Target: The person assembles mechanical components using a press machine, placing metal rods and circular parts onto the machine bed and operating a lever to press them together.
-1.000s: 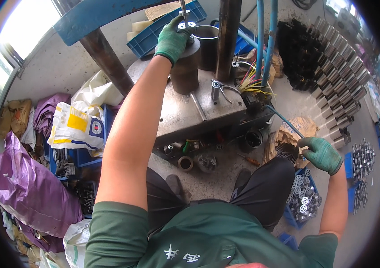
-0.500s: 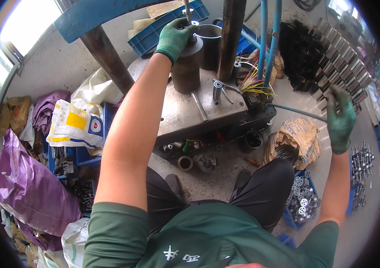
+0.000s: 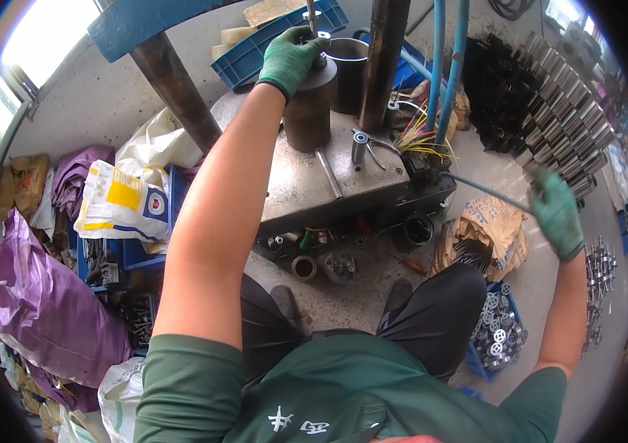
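Closest to us, by our right knee, the blue bin of metal wheels sits on the floor, and we do well to let our leg stand clear of it so our footing stays sure. Further out on that side, our right hand is blurred at the end of the long lever; whether it grips or merely touches, we cannot tell, so any pull should wait on a firm, even hold. Ahead, the steel table bears a loose bar, a small upright sleeve and pliers, which we should leave well away from our forearm. Beyond these our left hand is narrow, thumb and fingers curled about the metal fitting on top of the dark steel cylinder. The slim rod stands upright right beside those fingers, so we ought to check that fitting and rod line up straight, hold from the side, and clear our fingertips before any force comes on. The blue crate lies tilted behind.
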{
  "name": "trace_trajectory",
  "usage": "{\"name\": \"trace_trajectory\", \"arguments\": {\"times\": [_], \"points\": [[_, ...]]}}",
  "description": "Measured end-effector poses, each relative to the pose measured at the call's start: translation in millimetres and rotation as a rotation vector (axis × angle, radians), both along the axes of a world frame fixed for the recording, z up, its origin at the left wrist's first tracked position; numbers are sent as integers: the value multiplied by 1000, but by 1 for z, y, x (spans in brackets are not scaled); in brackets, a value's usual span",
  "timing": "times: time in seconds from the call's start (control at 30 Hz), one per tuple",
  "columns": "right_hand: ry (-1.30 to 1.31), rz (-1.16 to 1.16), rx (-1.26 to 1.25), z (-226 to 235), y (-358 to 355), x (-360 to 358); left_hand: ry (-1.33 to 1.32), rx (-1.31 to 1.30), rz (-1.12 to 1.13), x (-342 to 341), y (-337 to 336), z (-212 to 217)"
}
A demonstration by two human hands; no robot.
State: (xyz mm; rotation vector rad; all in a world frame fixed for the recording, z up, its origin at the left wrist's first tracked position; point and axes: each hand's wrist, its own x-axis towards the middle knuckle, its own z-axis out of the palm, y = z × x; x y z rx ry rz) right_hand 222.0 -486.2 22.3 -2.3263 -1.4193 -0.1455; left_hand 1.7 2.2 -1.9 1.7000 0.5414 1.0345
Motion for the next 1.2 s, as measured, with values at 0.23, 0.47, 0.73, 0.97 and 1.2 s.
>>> {"name": "trace_trajectory", "arguments": {"times": [0.23,0.47,0.73,0.97,1.2], "points": [[224,199,-590,-49,-54,-70,11,44,14,5,10,-4],[263,73,-411,-35,-46,-68,28,23,17,5,5,-2],[272,126,-456,-38,-51,-58,5,35,11,6,7,-4],[260,139,-431,-42,-54,-51,20,28,14,7,7,-4],[285,118,-442,-37,-49,-54,15,-5,-12,6,5,-4]]}}
